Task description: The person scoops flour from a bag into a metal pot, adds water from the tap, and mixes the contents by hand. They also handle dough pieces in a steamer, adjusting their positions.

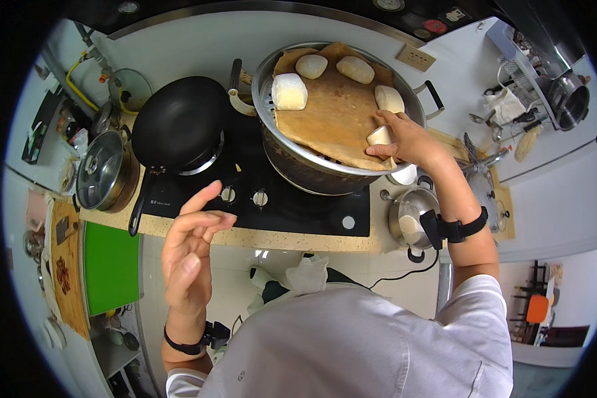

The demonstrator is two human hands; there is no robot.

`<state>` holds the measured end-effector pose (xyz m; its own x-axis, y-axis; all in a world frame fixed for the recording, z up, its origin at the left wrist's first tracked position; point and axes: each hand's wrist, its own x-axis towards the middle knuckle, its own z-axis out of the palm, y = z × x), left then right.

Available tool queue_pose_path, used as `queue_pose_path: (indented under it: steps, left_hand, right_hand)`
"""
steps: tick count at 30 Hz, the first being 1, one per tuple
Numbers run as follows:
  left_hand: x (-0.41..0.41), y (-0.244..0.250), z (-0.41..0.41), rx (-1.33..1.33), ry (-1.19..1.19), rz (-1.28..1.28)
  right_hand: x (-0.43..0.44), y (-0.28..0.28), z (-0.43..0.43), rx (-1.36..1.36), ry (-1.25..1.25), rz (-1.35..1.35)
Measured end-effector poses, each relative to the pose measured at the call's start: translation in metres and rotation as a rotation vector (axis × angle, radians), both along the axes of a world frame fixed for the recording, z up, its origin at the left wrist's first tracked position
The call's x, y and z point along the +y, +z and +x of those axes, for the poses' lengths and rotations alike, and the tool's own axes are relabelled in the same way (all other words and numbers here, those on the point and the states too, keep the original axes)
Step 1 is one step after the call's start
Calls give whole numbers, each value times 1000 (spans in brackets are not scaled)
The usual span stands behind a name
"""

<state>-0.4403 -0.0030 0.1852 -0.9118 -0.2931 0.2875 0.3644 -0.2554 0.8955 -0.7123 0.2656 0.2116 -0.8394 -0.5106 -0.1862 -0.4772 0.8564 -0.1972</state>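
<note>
My right hand (407, 139) reaches over the right side of a large metal steamer pot (308, 171), its thumb and fingers around a pale dough bun (379, 136). That bun rests on a brown steamer liner (336, 107) spread over the perforated tray. Further along the liner's edge lie a second bun (389, 99), an oblong one (355, 69), a round one (312, 66) and a squarish floury one (289, 92). Raised in front of the stove's edge, my left hand (191, 248) holds nothing, its fingers curled loosely and apart.
A black frying pan (179, 124) sits on the left burner of the black gas stove (298, 216). Left of it stands a glass-lidded pot (102, 171). On the right counter are a small steel pot (403, 203) and a white bowl (404, 175). A wooden board (67, 268) lies far left.
</note>
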Motion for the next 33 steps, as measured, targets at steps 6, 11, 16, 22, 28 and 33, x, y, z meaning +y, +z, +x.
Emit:
queue_pose_path:
  steps: [6, 11, 16, 22, 28, 33]
  left_hand:
    - [-39, -15, -13, -36, -153, 52]
    - [-56, -21, -16, -68, -217, 74]
    - [-59, -20, -25, -145, -313, 112]
    - [-46, -18, -47, -178, -470, 130]
    - [-10, 2, -85, -213, -602, 268]
    - [21, 4, -133, -243, -786, 578]
  right_hand:
    - [1, -19, -7, 23, -44, -21]
    - [-4, -12, -11, -118, -152, -93]
    - [16, -12, -23, -379, -282, -347]
    - [14, 13, -16, -533, -336, -544]
    - [21, 26, -8, -675, -307, -867]
    - [-19, 59, 33, -441, -39, -834]
